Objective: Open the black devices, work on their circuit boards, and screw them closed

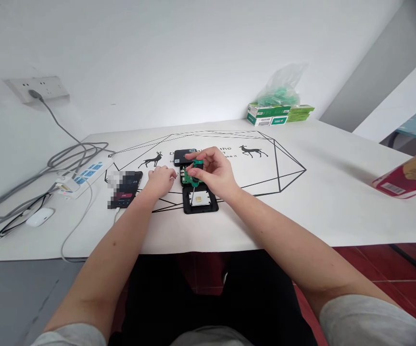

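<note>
A screwdriver [197,169] with a green and black handle is gripped in my right hand [215,169]. Its thin shaft points down over an opened black casing [212,207], which holds a white inner piece with a gold square chip [198,199]. Just behind it lies a green circuit board [185,177], partly covered by my right hand. A black cover [181,157] sits beyond the board. To the left of the board, my left hand [161,180] rests low at the table, its fingers curled and thumb close to the index finger. Whatever they pinch is too small to make out.
At left are a phone [130,190], a power strip [88,175] with grey cables, glasses [22,218] and a white earphone case [40,217]. Green boxes [269,113] under a plastic bag [282,89] stand at the back. A red and yellow package [409,173] is on the right.
</note>
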